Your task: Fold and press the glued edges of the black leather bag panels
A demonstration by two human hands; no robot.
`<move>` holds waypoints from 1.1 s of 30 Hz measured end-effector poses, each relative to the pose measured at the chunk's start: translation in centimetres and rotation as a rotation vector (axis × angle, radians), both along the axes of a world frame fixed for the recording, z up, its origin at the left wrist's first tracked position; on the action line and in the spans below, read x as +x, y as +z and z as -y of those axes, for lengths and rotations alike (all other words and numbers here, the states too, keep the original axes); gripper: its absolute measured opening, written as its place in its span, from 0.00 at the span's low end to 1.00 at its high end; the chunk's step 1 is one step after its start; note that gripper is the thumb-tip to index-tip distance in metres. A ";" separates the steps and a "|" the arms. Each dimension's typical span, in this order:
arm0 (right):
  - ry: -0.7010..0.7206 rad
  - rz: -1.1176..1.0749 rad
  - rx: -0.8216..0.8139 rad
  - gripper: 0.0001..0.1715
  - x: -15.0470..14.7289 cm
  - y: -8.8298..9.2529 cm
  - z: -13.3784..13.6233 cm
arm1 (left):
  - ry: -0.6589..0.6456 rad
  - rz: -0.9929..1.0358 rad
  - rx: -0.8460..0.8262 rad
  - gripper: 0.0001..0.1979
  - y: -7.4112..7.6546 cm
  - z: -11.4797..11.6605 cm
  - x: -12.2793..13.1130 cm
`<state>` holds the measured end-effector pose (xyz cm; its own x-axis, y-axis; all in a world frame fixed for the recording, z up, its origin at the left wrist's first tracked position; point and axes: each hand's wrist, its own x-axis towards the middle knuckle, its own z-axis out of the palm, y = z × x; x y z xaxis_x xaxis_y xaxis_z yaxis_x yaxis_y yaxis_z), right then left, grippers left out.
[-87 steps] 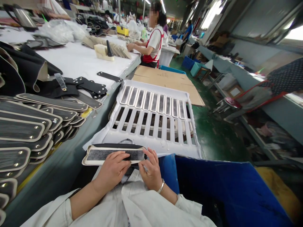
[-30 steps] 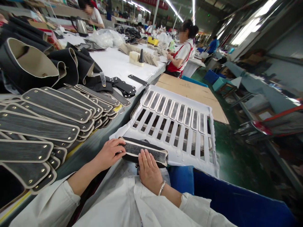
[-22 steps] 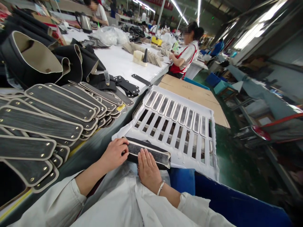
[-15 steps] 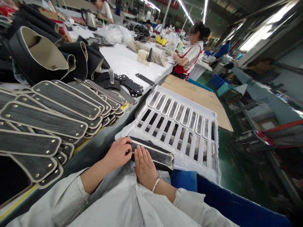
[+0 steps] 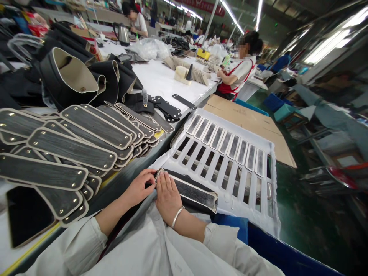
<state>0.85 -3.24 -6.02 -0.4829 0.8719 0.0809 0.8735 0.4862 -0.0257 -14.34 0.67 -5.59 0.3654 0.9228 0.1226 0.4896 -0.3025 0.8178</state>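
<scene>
A long black piece (image 5: 198,194) with a cream-edged dark strip on its upper face lies in front of my body, by the slatted white rack. My right hand (image 5: 169,197), with a silver bangle at the wrist, rests flat on the piece's left end, fingers stretched out side by side. My left hand (image 5: 141,186) is at that same end, its thumb and index finger curled together at the edge in a pinch; what lies between the fingertips is too small to make out.
Cream-edged dark straps (image 5: 71,149) are piled on the left table, beside black bag bodies (image 5: 69,76) and a dark phone-like slab (image 5: 28,214). The white rack (image 5: 230,163) holds several small strips. Cardboard (image 5: 247,124) lies behind it. A co-worker (image 5: 240,71) stands beyond.
My right hand has slid left along the strip to its left end, uncovering more of it. My left hand stays at that end, fingers now more pinched. The view has shifted slightly left.
</scene>
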 end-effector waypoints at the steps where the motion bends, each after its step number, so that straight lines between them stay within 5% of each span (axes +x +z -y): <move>1: 0.006 -0.002 -0.005 0.39 0.5 0.1 0.1 | 0.017 -0.005 0.002 0.03 0.1 0.1 0.3; 4: -0.008 0.013 -0.011 0.43 3.4 0.5 1.2 | 0.067 0.021 -0.019 0.01 0.0 0.4 0.9; 9: -0.128 0.092 0.037 0.48 8.9 0.7 5.1 | 0.049 0.208 -0.216 0.25 -1.5 0.2 1.0; 13: -0.151 0.099 0.105 0.48 10.7 1.2 6.3 | 0.055 0.239 -0.280 0.34 -2.2 0.3 1.4; 16: -0.184 0.028 0.058 0.47 11.0 1.9 4.2 | 0.098 0.216 -0.280 0.38 -1.8 1.1 1.7; 22: -0.099 -0.152 -0.447 0.46 8.5 3.5 -3.5 | 0.206 0.108 -0.132 0.38 1.0 4.7 -0.3; 26: -0.061 -0.235 -0.565 0.47 8.2 3.9 -5.0 | 0.356 -0.025 0.109 0.20 3.4 9.3 -5.7; 30: -0.003 -0.237 -0.503 0.43 9.7 3.0 -4.7 | 0.867 -0.375 0.258 0.14 3.8 13.3 -16.1; 33: 0.010 -0.254 -0.223 0.41 10.3 2.5 -3.9 | 1.322 -0.696 0.026 0.25 4.8 17.7 -23.7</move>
